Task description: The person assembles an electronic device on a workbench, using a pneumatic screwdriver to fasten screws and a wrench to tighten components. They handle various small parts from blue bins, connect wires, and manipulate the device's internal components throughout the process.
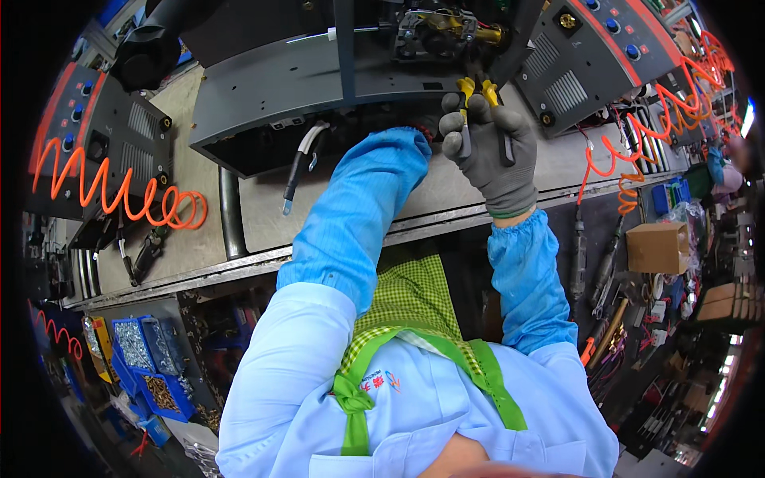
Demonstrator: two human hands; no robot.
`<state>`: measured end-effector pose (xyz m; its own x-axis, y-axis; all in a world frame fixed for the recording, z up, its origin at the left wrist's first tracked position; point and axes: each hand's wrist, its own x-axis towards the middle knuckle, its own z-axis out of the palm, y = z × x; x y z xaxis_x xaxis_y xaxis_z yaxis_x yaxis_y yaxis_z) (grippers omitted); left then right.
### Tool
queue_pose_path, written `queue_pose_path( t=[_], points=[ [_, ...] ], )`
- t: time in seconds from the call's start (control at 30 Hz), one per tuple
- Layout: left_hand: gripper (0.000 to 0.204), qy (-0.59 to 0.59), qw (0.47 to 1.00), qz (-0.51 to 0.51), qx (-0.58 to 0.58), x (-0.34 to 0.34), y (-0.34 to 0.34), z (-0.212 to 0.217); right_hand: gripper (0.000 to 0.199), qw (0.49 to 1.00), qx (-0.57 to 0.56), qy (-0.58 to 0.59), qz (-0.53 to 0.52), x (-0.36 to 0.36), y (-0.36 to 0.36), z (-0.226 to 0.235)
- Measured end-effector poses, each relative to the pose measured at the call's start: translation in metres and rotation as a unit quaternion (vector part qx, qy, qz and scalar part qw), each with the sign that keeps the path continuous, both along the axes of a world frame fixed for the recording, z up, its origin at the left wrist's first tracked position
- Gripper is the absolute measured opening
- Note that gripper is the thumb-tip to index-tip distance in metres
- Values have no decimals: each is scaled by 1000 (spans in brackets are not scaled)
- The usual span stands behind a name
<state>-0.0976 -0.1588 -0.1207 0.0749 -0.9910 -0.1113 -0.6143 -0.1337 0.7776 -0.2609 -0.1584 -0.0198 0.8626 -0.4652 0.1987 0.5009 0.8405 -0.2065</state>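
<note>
My right hand, in a grey glove, is closed around pliers with yellow and black handles. Their jaws point away from me, up to a metal wire-feed mechanism with a brass-coloured fitting. My left forearm, in a blue sleeve cover, reaches under the lower edge of a dark grey machine casing. The left hand itself is hidden there, so its fingers do not show. Left of that sleeve, a thick black cable with a metal lug hangs from the casing's opening.
Finished-looking grey and red machines stand at left and right on the metal bench. Orange coiled hoses hang on both sides. Blue bins of screws sit low left; a cardboard box is at right.
</note>
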Motion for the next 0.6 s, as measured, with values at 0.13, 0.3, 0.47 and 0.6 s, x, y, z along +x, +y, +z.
queue_pose_path(
  t=[0.13,0.3,0.47,0.6],
  points=[
    [58,1,1000,1,1,1,0,1,28,996,-33,73,-28,0,-2,4],
    [58,1,1000,-12,3,-5,-9,7,28,961,-118,218,-124,3,8,17],
    [58,-1,1000,-23,4,-8,-13,11,28,945,-138,252,-153,7,12,23],
    [58,-2,999,-36,5,-15,-17,16,30,937,-127,286,-158,8,12,26]
  ],
)
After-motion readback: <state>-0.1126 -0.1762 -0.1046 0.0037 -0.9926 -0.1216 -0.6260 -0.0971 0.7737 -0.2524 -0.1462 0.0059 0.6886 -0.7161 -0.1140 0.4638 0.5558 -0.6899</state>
